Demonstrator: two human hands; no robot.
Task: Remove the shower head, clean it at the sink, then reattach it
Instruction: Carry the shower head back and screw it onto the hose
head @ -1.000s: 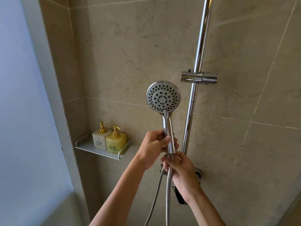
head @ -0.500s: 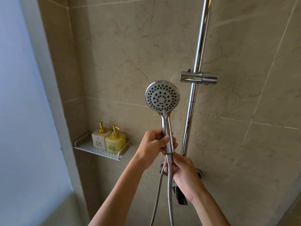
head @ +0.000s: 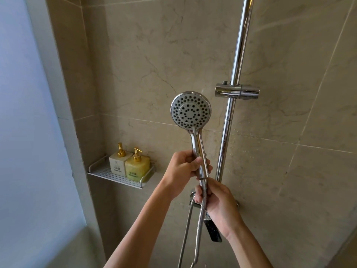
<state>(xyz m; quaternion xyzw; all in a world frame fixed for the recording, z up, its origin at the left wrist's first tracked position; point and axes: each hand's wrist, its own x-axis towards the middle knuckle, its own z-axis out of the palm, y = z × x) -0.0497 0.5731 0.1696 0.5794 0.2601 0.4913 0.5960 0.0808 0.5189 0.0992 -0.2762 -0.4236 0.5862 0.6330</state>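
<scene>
Both soap bottles (head: 129, 163) carry labels (print unreadable).

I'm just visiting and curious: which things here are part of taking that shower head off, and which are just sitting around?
Part of the job:
shower head, gripped by the left hand
hose, gripped by the right hand
holder on the rail, empty

Just there:
white bottle
yellow bottle
shelf

Counted: one shower head (head: 190, 110); one hose (head: 199, 225); one upright rail (head: 234, 78) carrying one slider bracket (head: 236, 91). Two pump bottles are noted, one white (head: 118, 163), one yellow (head: 136, 167), on one wall shelf (head: 108, 176). Two hands are seen, left (head: 182, 168) and right (head: 217, 200).
</scene>
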